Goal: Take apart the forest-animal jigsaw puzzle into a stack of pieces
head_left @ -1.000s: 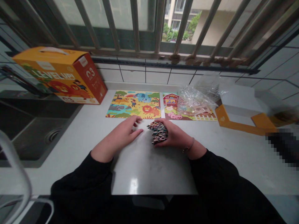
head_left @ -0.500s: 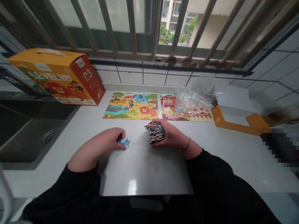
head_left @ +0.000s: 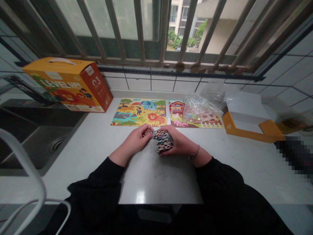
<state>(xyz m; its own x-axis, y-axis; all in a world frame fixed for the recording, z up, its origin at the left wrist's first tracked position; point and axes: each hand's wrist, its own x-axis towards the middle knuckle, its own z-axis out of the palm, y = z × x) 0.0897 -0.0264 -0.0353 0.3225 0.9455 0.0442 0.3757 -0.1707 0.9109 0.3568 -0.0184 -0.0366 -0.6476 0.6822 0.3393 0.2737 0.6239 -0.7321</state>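
My right hand (head_left: pixel 179 141) is wrapped around a thick stack of jigsaw puzzle pieces (head_left: pixel 165 142), whose many thin edges face left above the counter. At the stack's upper left edge, my left hand (head_left: pixel 139 138) has its thumb and fingers pinched together, touching the pieces there. A small pale blue bit shows by its fingertips; most of what those fingers grip is hidden. Behind the hands lie an animal picture sheet (head_left: pixel 139 112) with lions, a hippo and elephants, and a farm picture sheet (head_left: pixel 178 121) with a barn and a pig.
A yellow and red carton (head_left: pixel 66 86) stands at the back left beside the dark sink (head_left: pixel 29 143). Crumpled clear plastic wrap (head_left: pixel 201 106) covers part of the farm sheet. An open yellow and white box (head_left: pixel 249 125) is at the right. A white curved tube (head_left: pixel 34 182) rises at the lower left.
My left hand has moved right and up from the counter, bringing the pale blue puzzle pieces to the stack. My right hand stays in place holding the stack.
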